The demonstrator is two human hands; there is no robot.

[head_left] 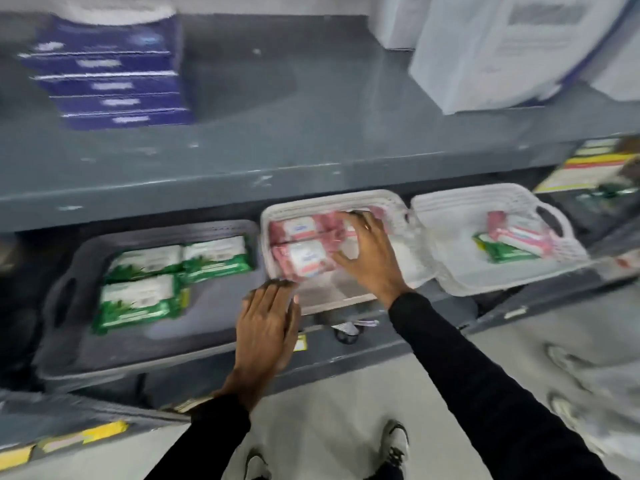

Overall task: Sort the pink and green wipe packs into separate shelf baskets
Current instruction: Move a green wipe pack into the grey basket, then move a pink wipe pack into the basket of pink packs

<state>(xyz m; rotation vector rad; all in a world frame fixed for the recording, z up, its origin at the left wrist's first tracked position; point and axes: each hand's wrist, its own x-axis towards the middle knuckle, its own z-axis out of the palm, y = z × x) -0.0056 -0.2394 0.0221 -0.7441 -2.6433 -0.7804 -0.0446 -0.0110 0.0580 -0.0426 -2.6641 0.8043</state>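
Note:
Three baskets sit side by side on the lower shelf. The grey basket (65,327) on the left holds three green wipe packs (140,299). The white middle basket (408,216) holds pink wipe packs (301,244). My right hand (369,252) lies inside it with fingers spread over the right-hand pink packs, gripping none that I can see. My left hand (268,323) rests flat on the middle basket's front left corner, fingers together. The white right basket (460,275) holds one green pack (502,251) and pink packs (519,233).
A grey upper shelf (277,168) overhangs the baskets. On it stand stacked dark blue boxes (110,81) at the left and white packages (502,46) at the right. The shelf's front rail (346,355) runs below the baskets. My shoes (394,445) stand on the pale floor.

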